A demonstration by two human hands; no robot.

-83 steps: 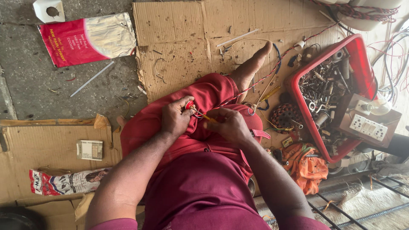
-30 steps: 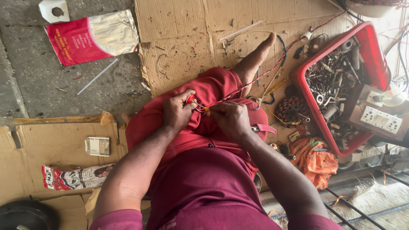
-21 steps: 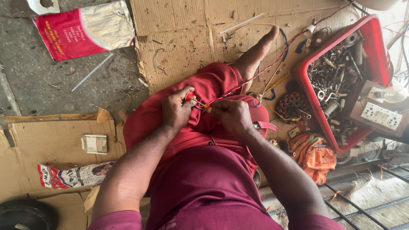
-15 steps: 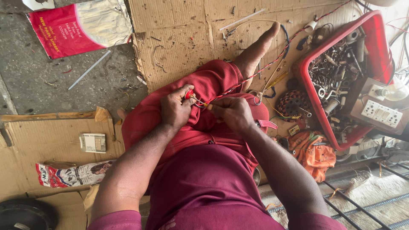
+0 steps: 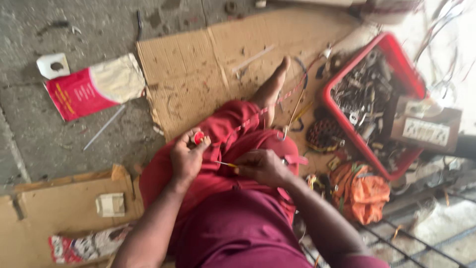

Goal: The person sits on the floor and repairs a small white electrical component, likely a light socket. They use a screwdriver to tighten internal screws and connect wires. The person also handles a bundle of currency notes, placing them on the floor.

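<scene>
A person in dark red clothes sits on a flattened cardboard sheet (image 5: 198,74) laid over a concrete floor (image 5: 29,129), one bare foot (image 5: 271,89) stretched forward. The left hand (image 5: 186,160) has its grip closed around a small red round part (image 5: 199,137), held above the raised knee. The right hand (image 5: 262,167) pinches a thin yellow-tipped tool (image 5: 225,164) between thumb and fingers, its point aimed toward the left hand; the two hands are near each other but apart. A red wire (image 5: 258,115) runs from beside the red part up past the foot.

To the person's right stands a red plastic tray (image 5: 331,111) heaped with metal fittings, and a white multi-socket plate (image 5: 426,131) rests on its far side. A crumpled orange bag (image 5: 362,193) lies just below the tray, beside a dark coil winding (image 5: 323,135). To the left, a red and cream sack (image 5: 94,87) lies on the floor, with a white switch (image 5: 112,204) on another piece of cardboard nearer the camera.
</scene>
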